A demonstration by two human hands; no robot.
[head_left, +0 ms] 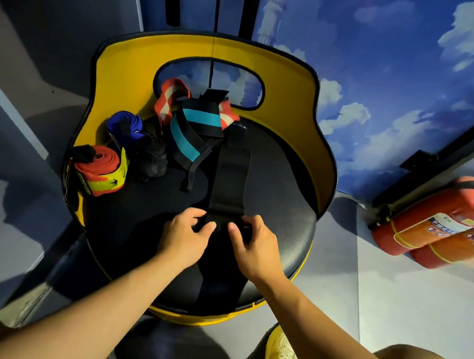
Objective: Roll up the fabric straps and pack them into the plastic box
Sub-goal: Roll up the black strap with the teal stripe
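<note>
The black strap (230,175) lies flat along the seat (282,191), its near end pinched by both the left hand (185,234) and right hand (255,242). It looks soft, light and limp, so rolling should start tight from this end. Rolled straps (102,171) and loose ones (187,134) sit at the seat's left and back. No plastic box is in view.

Six fabric straps (230,175) (three rolled), two fire extinguishers (433,221)

Both hands, left hand (184,232) and right hand (255,242), pinch the black strap (230,175).
</note>
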